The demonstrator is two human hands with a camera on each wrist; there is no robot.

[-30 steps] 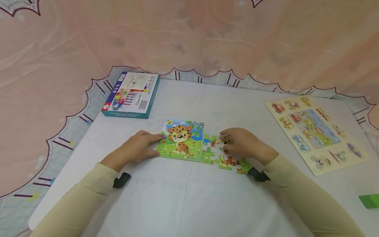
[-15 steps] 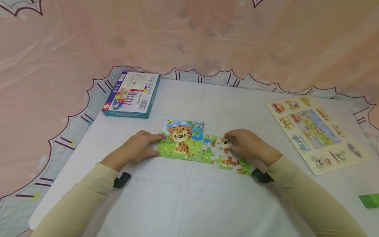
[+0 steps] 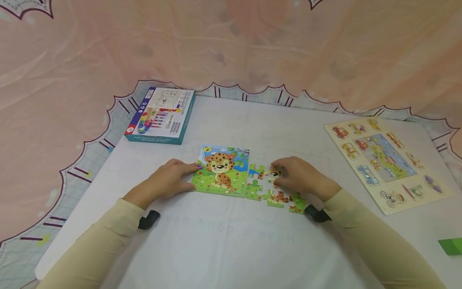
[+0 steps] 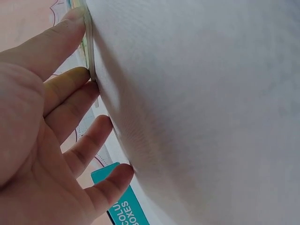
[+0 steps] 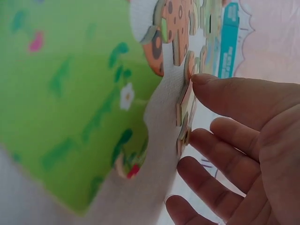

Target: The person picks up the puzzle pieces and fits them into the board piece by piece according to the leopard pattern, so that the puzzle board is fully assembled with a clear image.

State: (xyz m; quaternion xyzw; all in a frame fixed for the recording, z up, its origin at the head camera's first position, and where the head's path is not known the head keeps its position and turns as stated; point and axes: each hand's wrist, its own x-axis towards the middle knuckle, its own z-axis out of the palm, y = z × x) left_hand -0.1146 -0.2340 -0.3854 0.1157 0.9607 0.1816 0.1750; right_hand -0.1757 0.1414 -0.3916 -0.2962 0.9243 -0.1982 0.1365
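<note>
A square leopard picture board [image 3: 223,172] lies flat on the white-covered table. The thumb and index finger of my left hand [image 3: 167,179] touch its left edge, fingers extended; in the left wrist view the fingertips [image 4: 89,75] meet that edge. Right of the board lie several jigsaw pieces, among them a green one [image 3: 254,189] and one with leopard paws [image 3: 277,198]. My right hand [image 3: 303,176] pinches a jigsaw piece with the leopard's face [image 3: 275,171] between thumb and fingers, low over the group. The right hand covers part of the group.
A teal-sided toy box [image 3: 162,116] lies at the back left of the table. At the right is a pale board with vehicle cutouts [image 3: 429,195]. A green block [image 3: 450,246] sits by the right edge of view. A patterned curtain [image 3: 223,44] hangs behind the table.
My right hand has shifted slightly right and then back left, with more of the leopard-face piece now showing at its fingertips. The left hand and the picture board stay in place.
</note>
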